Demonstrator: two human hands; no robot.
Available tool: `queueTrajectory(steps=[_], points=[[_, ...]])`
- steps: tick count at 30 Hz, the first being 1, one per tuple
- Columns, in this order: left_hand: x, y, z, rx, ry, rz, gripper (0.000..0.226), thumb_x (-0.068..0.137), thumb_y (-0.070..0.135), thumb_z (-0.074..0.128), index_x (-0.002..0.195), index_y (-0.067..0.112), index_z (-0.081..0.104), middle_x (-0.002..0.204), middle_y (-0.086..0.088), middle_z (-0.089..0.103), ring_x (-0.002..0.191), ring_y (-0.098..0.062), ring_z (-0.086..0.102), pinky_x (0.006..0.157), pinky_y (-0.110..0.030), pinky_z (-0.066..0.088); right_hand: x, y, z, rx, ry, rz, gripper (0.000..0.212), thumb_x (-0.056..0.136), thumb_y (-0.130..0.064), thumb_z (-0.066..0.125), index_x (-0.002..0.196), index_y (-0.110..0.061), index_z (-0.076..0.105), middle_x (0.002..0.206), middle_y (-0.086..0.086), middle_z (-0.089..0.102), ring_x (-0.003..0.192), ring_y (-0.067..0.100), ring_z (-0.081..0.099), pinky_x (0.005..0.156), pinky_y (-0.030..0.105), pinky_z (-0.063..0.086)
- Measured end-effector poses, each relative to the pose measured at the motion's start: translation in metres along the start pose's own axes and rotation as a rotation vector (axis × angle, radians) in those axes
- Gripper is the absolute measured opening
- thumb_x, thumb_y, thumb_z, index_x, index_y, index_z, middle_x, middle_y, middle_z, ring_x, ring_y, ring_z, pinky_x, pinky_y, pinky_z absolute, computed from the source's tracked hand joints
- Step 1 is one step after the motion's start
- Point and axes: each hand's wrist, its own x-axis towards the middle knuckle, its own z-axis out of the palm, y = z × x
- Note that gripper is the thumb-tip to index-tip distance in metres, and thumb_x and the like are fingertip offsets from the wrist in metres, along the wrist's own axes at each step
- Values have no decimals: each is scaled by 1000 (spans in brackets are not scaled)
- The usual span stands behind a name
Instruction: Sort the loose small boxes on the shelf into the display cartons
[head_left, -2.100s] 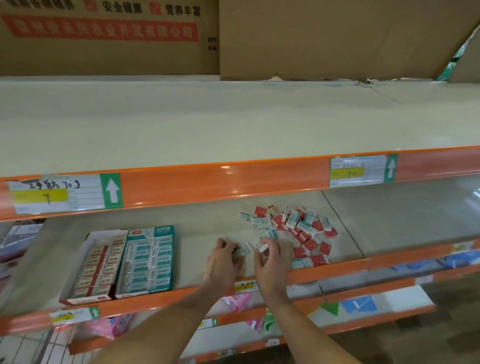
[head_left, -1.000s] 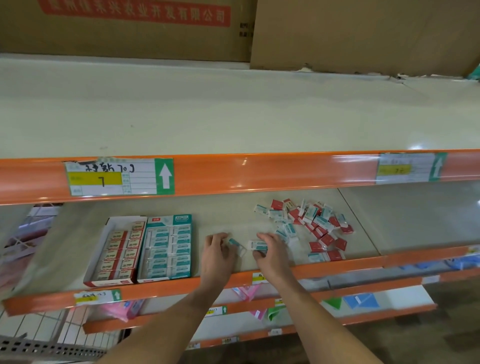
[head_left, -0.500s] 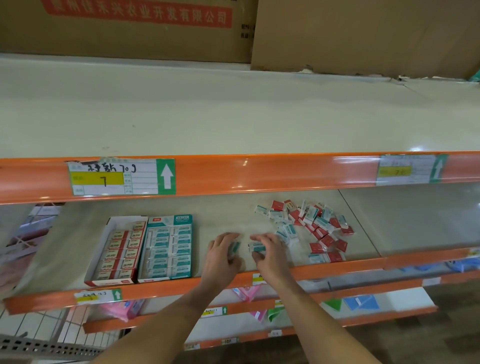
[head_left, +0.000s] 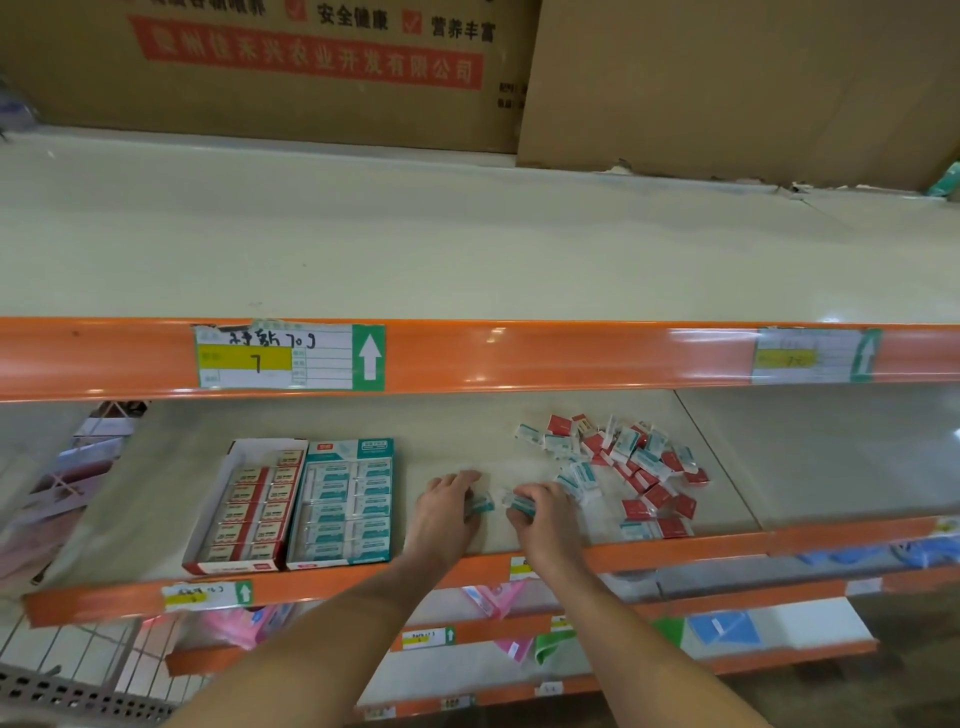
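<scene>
On the middle shelf a loose heap of small red and teal boxes (head_left: 623, 467) lies to the right. Two display cartons stand at the left: a red-and-white carton (head_left: 247, 512) and, touching its right side, a teal carton (head_left: 343, 504), both filled with rows of boxes. Between the cartons and the heap, my left hand (head_left: 447, 512) grips a small teal box (head_left: 480, 504). My right hand (head_left: 543, 512) holds another teal box (head_left: 519, 503). The two hands sit close together near the shelf's front edge.
An orange rail (head_left: 519, 358) with price labels fronts the bare upper shelf just above my hands. Large cardboard boxes (head_left: 291, 67) stand at the back of that upper shelf. Lower shelves hold pink and blue packets (head_left: 498, 597). A wire basket (head_left: 78, 670) is at the lower left.
Both hands drew left from the heap, each with a teal box, and came close together. The view shifted right and tilted slightly.
</scene>
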Motion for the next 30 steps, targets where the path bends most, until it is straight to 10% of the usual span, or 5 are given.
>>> queueTrajectory(steps=[30], points=[[-48, -108, -130, 282, 115, -46, 22, 88, 28, 63, 109, 32, 59, 122, 10, 59, 108, -14, 52, 87, -29, 46, 4, -146, 75, -44, -31, -313, 32, 96, -33, 60, 126, -24, 62, 120, 2, 55, 116, 21, 45, 101, 31, 39]])
